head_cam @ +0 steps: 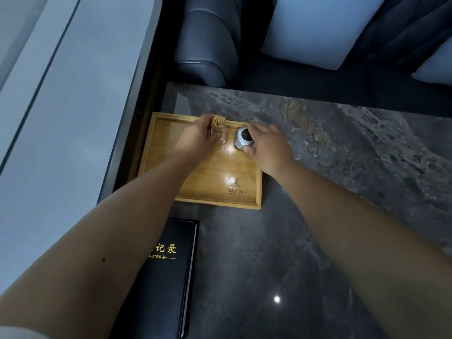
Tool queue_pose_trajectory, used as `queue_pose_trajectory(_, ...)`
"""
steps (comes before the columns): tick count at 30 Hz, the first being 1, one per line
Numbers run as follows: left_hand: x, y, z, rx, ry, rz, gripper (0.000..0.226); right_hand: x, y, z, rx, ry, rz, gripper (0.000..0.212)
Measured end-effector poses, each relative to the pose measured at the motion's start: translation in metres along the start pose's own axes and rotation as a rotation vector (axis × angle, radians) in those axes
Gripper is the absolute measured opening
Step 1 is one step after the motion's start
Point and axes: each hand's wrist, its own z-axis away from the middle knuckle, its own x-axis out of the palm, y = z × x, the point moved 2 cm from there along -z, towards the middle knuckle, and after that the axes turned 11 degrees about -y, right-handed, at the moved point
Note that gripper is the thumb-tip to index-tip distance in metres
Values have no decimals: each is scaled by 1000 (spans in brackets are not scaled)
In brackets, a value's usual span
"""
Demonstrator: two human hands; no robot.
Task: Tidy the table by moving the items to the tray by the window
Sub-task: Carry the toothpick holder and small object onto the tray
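A wooden tray (195,182) lay at the far left of the dark stone-patterned bench (330,192), close to the pale window ledge (68,118) on the left. Both bare arms reached out over it from the near side.

The left hand (195,140) held a small clear holder (221,137) packed with toothpicks (218,121), its grip curled round the left side of the holder. The holder stood upright at the far end of the tray; whether its base fully rested on the wood could not be told. The toothpicks stuck up above the fingers.

The right hand (266,148) was at a small silver faceted gadget (241,140) with a dark round face, which sat in the tray's far right corner, just beside the holder but apart from it. The thumb touched its near right edge and the fingers curved over its far side, so the grip was pinching the gadget lightly.

The near half of the tray was bare wood with a printed logo (238,185) by its near right corner.

Nearer on the bench, apart from the tray, lay a black notebook (161,277) with gold lettering on its cover, partly covered by the left forearm. Beyond the bench stood a dark sofa (208,45) with a pale cushion (318,28).
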Motion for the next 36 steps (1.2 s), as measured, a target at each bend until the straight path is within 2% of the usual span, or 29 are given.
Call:
queue_pose_trajectory(8,0,-2,-1,0,-10,-39,43,3,-3,1,37,11,10,60)
queue_pose_trajectory(15,-9,-1,11,-38,-38,-68,66,-1,-2,3,68,-40,-50,71)
queue_pose_trajectory(19,-16,-2,35,-94,-76,-183,67,-3,1,19,83,-49,-67,77)
queue_pose_trajectory(23,-16,5,75,-126,-131,-434,68,1,-4,58,101,-44,-28,75)
queue_pose_trajectory(27,-10,22,121,-77,-171,-609,71,5,-11,116,60,-57,13,72)
queue_pose_trajectory(36,40,66,206,115,-254,-724,77,23,-11,233,55,-92,71,75)
